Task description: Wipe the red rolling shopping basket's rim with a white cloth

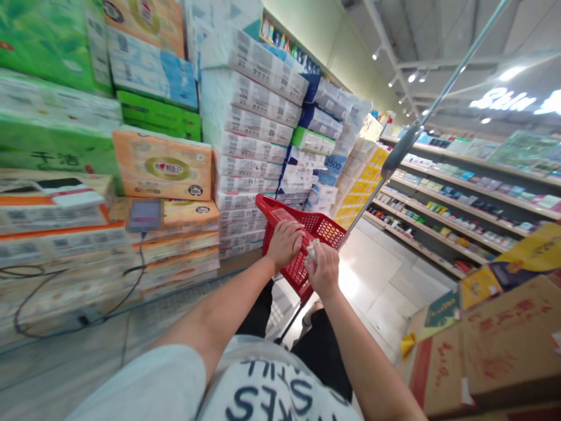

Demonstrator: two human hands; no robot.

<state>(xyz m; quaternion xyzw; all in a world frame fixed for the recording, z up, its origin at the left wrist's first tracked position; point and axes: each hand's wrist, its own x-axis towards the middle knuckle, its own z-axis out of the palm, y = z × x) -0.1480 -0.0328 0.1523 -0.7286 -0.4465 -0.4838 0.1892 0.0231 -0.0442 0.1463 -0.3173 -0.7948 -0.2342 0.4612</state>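
Observation:
A red plastic shopping basket cart with lattice sides stands in front of my legs. My left hand lies on its near top rim, fingers curled over the red plastic. Beside it, my right hand is closed on a crumpled white tissue or cloth, which pokes out above the fingers close to the rim. A thin metal pole with a dark grey grip slants from near the cart up to the upper right; its lower end is hard to make out.
Stacked tissue packs and tall piles of white packs line the left. A small screen device with a black cable rests there. Stocked shelves run along the right, with cardboard boxes nearer. A tiled aisle lies between.

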